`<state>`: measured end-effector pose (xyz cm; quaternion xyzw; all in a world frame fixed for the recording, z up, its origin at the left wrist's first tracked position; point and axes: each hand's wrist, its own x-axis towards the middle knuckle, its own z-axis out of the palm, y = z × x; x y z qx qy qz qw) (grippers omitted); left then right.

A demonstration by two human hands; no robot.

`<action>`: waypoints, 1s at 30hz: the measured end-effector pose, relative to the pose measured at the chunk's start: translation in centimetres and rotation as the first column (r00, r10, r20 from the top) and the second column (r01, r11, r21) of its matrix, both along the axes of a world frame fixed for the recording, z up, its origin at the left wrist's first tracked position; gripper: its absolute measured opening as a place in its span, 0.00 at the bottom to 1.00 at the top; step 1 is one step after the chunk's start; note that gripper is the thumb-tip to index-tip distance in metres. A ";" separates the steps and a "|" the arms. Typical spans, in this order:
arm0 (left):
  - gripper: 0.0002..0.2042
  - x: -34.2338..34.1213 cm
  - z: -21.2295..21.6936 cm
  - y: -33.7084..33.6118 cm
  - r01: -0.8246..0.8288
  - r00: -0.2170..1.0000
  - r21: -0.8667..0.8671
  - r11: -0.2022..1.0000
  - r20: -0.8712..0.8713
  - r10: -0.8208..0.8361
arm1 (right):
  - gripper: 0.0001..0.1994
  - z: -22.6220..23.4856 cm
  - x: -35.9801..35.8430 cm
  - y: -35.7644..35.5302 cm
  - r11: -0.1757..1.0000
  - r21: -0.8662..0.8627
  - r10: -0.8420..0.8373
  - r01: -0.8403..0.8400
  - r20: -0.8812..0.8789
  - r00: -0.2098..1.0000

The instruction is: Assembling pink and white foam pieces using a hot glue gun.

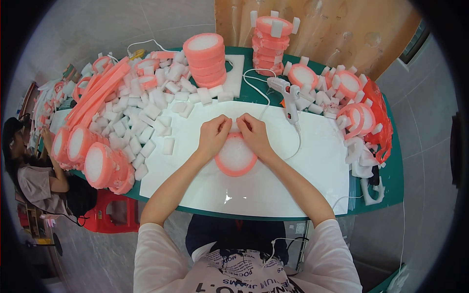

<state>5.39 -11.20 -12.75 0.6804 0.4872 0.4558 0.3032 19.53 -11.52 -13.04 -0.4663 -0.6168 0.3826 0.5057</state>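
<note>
A round disc with a pink foam rim and a pale, translucent middle (236, 155) lies flat on the white board in front of me. My left hand (214, 134) and my right hand (255, 133) meet at its far edge, both closed with fingertips pinched. Between them a bit of a small white foam block (236, 128) shows against the rim, mostly hidden by the fingers. Beyond my right hand, a white glue gun (288, 97) lies with its cord trailing over the board.
Many white foam blocks (141, 117) are heaped at left beside pink foam strips (100, 93) and pink-rimmed discs (100, 163). Stacked pink discs (204, 61) stand at the back. A red plastic bag (381, 122) lies at right. Another person (36, 180) sits at far left by a red stool (112, 212).
</note>
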 end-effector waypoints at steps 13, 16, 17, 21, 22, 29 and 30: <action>0.11 0.1 0.6 -0.3 -0.008 1.000 -0.020 1.000 -0.030 0.007 | 0.08 0.5 0.0 -0.1 1.000 -0.031 -0.001 0.002 0.026 1.000; 0.11 -0.1 0.5 -0.4 -0.003 1.000 -0.047 0.999 -0.005 0.002 | 0.08 0.3 -0.2 0.0 1.000 -0.026 0.008 -0.007 0.018 1.000; 0.11 0.0 0.5 -0.4 0.018 0.998 -0.041 0.999 0.055 -0.016 | 0.08 0.3 -0.2 0.0 1.000 -0.020 0.002 -0.002 0.016 1.000; 0.12 0.0 0.2 -0.1 0.029 0.999 -0.025 0.999 0.043 -0.028 | 0.07 0.5 -0.1 -0.1 1.000 0.001 -0.003 0.003 0.006 1.000; 0.12 0.0 0.1 -0.1 0.025 0.999 -0.022 0.999 0.043 -0.024 | 0.07 0.5 -0.1 -0.1 1.000 -0.008 -0.004 0.004 0.014 1.000; 0.10 0.0 1.0 -0.6 0.032 0.999 -0.044 0.999 -0.012 -0.032 | 0.06 0.3 0.0 -0.2 0.999 -0.044 0.000 0.002 0.047 0.999; 0.09 -0.1 1.2 -0.6 0.051 0.998 -0.087 0.995 -0.030 -0.054 | 0.06 0.3 -0.1 -0.2 0.999 -0.042 0.002 0.000 0.046 0.999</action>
